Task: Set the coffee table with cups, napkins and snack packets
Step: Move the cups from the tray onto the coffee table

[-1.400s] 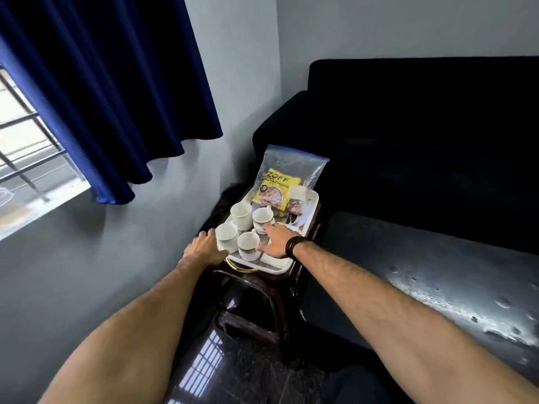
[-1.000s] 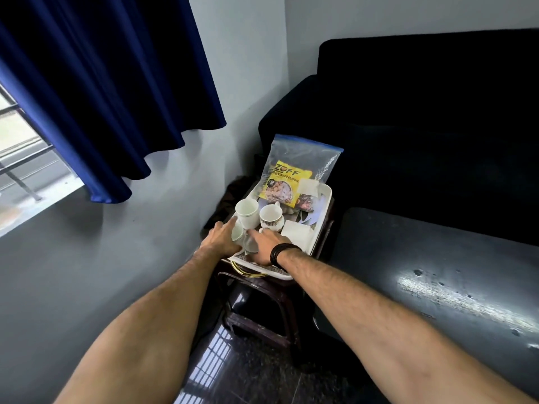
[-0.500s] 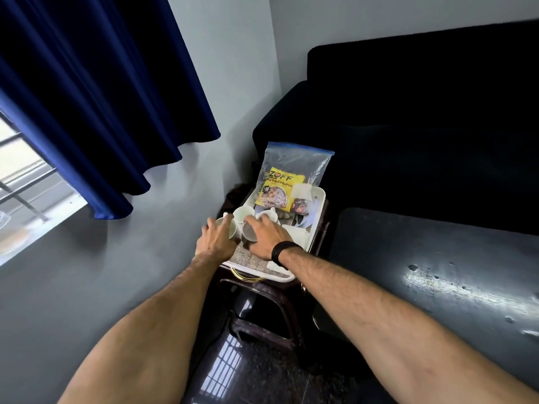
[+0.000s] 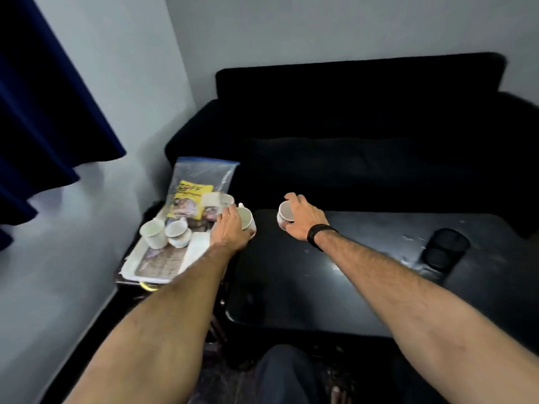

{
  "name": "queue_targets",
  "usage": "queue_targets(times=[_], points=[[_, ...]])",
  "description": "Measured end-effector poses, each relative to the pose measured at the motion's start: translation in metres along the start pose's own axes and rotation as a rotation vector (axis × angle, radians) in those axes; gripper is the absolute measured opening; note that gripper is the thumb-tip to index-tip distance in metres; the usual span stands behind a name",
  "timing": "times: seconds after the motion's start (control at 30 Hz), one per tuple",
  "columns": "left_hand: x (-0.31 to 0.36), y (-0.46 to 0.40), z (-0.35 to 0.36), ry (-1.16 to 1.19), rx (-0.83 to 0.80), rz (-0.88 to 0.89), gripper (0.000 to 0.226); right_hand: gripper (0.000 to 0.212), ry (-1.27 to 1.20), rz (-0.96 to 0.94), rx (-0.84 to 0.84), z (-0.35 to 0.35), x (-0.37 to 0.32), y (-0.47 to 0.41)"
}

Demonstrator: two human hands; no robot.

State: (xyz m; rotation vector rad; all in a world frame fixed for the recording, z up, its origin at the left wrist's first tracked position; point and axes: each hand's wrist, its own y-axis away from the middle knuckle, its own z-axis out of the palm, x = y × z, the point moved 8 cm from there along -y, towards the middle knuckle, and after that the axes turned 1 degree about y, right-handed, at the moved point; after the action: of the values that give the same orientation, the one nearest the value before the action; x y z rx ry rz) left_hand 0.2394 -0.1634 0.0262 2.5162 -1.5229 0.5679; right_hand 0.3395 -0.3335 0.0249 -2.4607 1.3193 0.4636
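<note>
I carry one cup in each hand over the table (image 4: 364,287) and should lower both level, well apart, before letting go. My left hand (image 4: 230,231), fingers wrapped around its cup (image 4: 246,218), sits at the near edge; my right hand (image 4: 303,220) reaches further, fingers curled over its cup (image 4: 284,214). Two cups (image 4: 166,231) wait on the tray (image 4: 131,266) behind my left fingers.

Left hand (image 4: 230,228) wrapped around a white cup (image 4: 246,220) at the near-left edge of the dark worktop (image 4: 364,275); right hand (image 4: 303,220) gripping a second white cup (image 4: 284,212) over the worktop's far side; two more cups (image 4: 166,231) upright on the white tray (image 4: 131,266), beside a folded napkin (image 4: 197,250); clear zip bag (image 4: 201,182) with a yellow snack packet (image 4: 191,199) propped at the tray's far end; black sofa (image 4: 364,126) behind.
</note>
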Motion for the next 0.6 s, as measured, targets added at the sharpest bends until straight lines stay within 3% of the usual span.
queue_targets(times=[0.13, 0.27, 0.6], points=[[0.059, 0.005, 0.065, 0.015, -0.103, 0.049, 0.064, 0.061, 0.031, 0.176, -0.014, -0.007, 0.100, 0.029], [0.101, 0.012, 0.125, 0.008, -0.192, 0.088, 0.065, 0.060, 0.034, 0.294, -0.036, -0.001, 0.169, 0.056], [0.127, 0.026, 0.215, -0.032, -0.291, 0.095, 0.071, 0.063, 0.005, 0.350, -0.169, 0.062, 0.217, 0.077]])
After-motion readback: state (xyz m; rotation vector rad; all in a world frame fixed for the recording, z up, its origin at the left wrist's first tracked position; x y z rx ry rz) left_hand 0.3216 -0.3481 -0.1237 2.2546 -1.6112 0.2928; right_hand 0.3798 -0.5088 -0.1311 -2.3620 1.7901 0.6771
